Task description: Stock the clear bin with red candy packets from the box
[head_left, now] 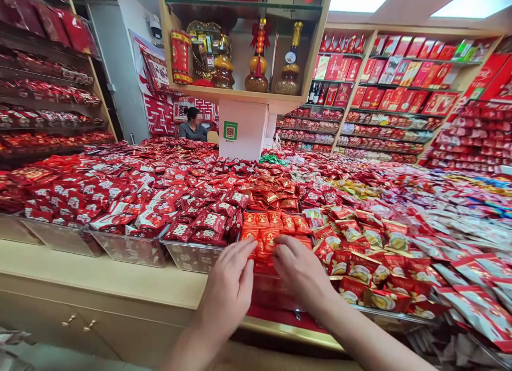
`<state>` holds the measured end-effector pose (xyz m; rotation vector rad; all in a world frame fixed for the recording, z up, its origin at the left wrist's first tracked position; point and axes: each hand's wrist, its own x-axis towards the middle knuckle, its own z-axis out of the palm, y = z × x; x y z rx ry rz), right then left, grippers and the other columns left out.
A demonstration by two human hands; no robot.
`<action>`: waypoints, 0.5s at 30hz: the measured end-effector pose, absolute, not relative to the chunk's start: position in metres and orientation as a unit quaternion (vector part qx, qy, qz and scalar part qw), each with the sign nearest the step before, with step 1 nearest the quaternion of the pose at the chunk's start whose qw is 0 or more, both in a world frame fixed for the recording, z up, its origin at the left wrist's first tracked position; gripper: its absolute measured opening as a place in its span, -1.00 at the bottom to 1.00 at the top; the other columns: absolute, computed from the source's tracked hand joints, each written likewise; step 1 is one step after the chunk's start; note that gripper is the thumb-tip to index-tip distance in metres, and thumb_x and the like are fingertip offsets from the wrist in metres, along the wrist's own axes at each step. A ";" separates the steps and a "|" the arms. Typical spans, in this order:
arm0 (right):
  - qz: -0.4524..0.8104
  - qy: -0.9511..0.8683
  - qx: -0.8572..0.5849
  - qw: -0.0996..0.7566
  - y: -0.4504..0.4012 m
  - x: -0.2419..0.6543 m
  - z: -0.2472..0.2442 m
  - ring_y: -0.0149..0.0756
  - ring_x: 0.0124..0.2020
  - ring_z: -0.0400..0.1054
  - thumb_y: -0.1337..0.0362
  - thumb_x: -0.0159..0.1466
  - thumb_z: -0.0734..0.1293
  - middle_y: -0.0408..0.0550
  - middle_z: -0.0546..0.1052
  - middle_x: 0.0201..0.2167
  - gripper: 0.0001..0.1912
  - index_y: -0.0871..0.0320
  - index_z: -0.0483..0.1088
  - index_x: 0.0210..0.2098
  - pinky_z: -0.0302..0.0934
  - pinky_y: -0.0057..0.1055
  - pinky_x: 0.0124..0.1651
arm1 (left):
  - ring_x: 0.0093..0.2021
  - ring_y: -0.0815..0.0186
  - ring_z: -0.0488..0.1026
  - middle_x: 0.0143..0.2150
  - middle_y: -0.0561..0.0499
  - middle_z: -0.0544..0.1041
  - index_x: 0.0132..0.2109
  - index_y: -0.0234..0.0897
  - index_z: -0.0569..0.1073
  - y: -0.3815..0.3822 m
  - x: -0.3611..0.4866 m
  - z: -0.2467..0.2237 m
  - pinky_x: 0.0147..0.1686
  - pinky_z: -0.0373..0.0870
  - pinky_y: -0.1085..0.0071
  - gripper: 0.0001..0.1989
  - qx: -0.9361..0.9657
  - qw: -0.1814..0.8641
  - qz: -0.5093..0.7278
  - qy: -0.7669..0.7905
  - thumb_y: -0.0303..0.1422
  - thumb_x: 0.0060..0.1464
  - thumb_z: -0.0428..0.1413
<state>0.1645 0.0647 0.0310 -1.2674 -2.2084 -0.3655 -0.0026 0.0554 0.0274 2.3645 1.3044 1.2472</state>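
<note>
Small bright red packets with gold lettering (pixel 266 240) lie in rows in a clear bin at the counter's front. My left hand (pixel 231 279) reaches in at the bin's left side, its fingers stretched forward and the thumb apart, fingertips at the packets. On the other side my right hand (pixel 300 268) has its fingers curled in against the same packets; what is under its fingertips is hidden. Dark red packets with white print (pixel 208 222) fill the bin just left of my hands. To the right are red packets with a yellow picture (pixel 362 267).
More clear bins (pixel 128 248) of red packets line the cream counter (pixel 160 283). A display cabinet with bottles (pixel 256 67) stands on a white pillar (pixel 244 131). A person (pixel 194 127) sits behind the heaps. Stocked shelves (pixel 396 88) cover the walls.
</note>
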 end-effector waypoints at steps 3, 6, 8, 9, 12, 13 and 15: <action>-0.133 -0.816 -0.515 0.227 0.085 0.155 0.028 -0.22 -0.34 0.30 0.50 0.17 0.17 0.07 0.43 -0.35 -0.86 0.25 0.34 -0.42 0.25 -0.32 -0.30 | 0.07 0.22 0.28 0.09 -0.11 0.38 0.08 -0.29 0.29 0.081 -0.003 0.030 0.03 0.24 0.18 -0.62 0.846 0.010 0.317 0.428 -0.47 0.12 -0.16; -0.116 -0.818 -0.520 0.214 0.093 0.151 0.026 -0.21 -0.39 0.29 0.47 0.14 0.23 0.02 0.44 -0.45 -0.89 0.24 0.37 -0.47 0.24 -0.32 -0.33 | 0.04 0.13 0.31 0.05 -0.07 0.43 0.01 -0.21 0.36 0.091 0.003 0.026 -0.08 0.29 0.09 -0.66 0.858 0.000 0.282 0.429 -0.45 0.10 -0.11; -0.097 -0.831 -0.506 0.207 0.094 0.152 0.028 -0.22 -0.37 0.29 0.43 0.14 0.25 -0.01 0.46 -0.45 -0.90 0.22 0.39 -0.47 0.23 -0.34 -0.27 | 0.04 0.06 0.29 0.03 -0.08 0.45 -0.01 -0.24 0.38 0.091 0.007 0.024 -0.12 0.29 0.04 -0.67 0.860 -0.012 0.265 0.436 -0.45 0.10 -0.11; -0.087 -0.838 -0.498 0.206 0.094 0.154 0.030 -0.24 -0.35 0.29 0.41 0.15 0.26 -0.02 0.46 -0.43 -0.91 0.21 0.40 -0.45 0.22 -0.36 -0.24 | 0.04 0.04 0.29 0.03 -0.09 0.45 -0.01 -0.26 0.38 0.090 0.008 0.024 -0.13 0.29 0.03 -0.67 0.861 -0.017 0.258 0.439 -0.44 0.10 -0.12; -0.064 -0.846 -0.486 0.208 0.082 0.163 0.037 -0.26 -0.28 0.29 0.38 0.17 0.24 -0.02 0.46 -0.35 -0.89 0.20 0.41 -0.39 0.19 -0.36 -0.15 | 0.03 0.01 0.27 0.03 -0.10 0.45 -0.01 -0.30 0.38 0.090 0.011 0.025 -0.13 0.28 0.02 -0.67 0.865 -0.029 0.240 0.440 -0.42 0.11 -0.12; -0.055 -0.847 -0.482 0.218 0.073 0.168 0.039 -0.27 -0.27 0.28 0.37 0.19 0.22 -0.02 0.46 -0.33 -0.88 0.19 0.41 -0.38 0.18 -0.36 -0.14 | 0.04 0.00 0.27 0.03 -0.11 0.45 0.00 -0.30 0.38 0.091 0.012 0.025 -0.13 0.28 0.01 -0.67 0.867 -0.032 0.235 0.439 -0.41 0.12 -0.12; -0.018 -0.849 -0.466 0.247 0.045 0.178 0.041 -0.29 -0.27 0.28 0.37 0.22 0.18 -0.02 0.44 -0.31 -0.85 0.19 0.39 -0.36 0.18 -0.36 -0.16 | 0.04 0.00 0.27 0.03 -0.10 0.45 0.00 -0.29 0.38 0.095 0.011 0.025 -0.13 0.27 0.00 -0.67 0.870 -0.035 0.229 0.434 -0.39 0.12 -0.12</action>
